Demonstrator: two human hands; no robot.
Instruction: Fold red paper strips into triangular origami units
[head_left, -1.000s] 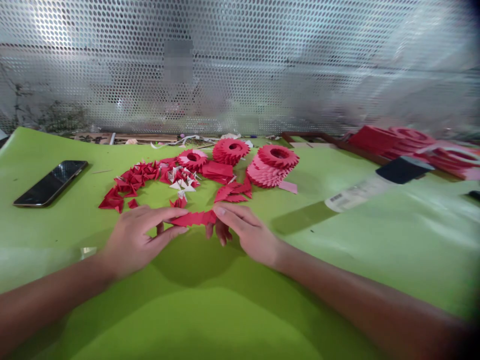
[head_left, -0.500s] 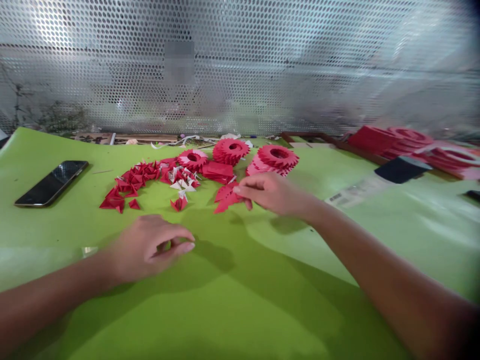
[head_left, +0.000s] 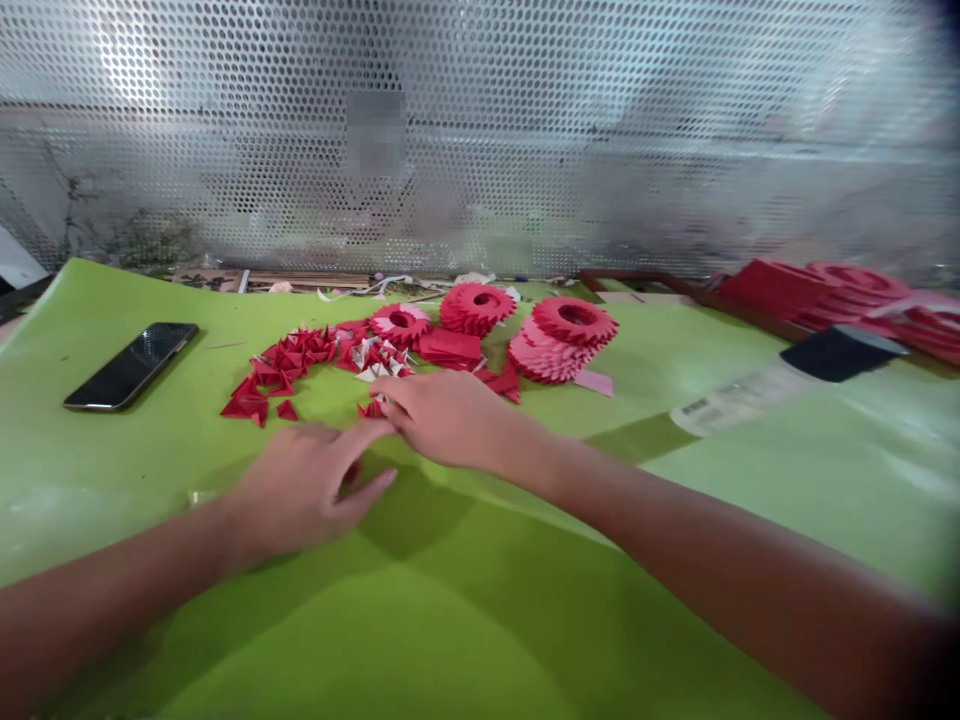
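My right hand point(head_left: 457, 415) reaches across the middle, its fingertips closed at a small red and white folded paper piece point(head_left: 367, 410). The fingers partly hide that piece. Just below and left of it, my left hand point(head_left: 311, 490) has its thumb and forefinger apart with nothing between them; its forefinger comes close to the right fingertips. Beyond the hands lie a pile of red folded paper triangles point(head_left: 296, 352), some white-and-red folded pieces point(head_left: 379, 355) and a stack of red paper slips point(head_left: 450, 347). Other red paper beside the stack is partly covered by my right hand.
Several pleated paper rings point(head_left: 477, 300) stand behind the pile, with a taller pink-and-red one point(head_left: 559, 350) and a pink slip point(head_left: 595, 383) to the right. A phone point(head_left: 131, 367) lies left. A dark-ended clear package point(head_left: 840, 353) is right, before more red paperwork point(head_left: 810, 290).
My right hand has moved left from the loose red paper to the small folded piece. My left hand's thumb and forefinger have spread wider. The view has shifted slightly.
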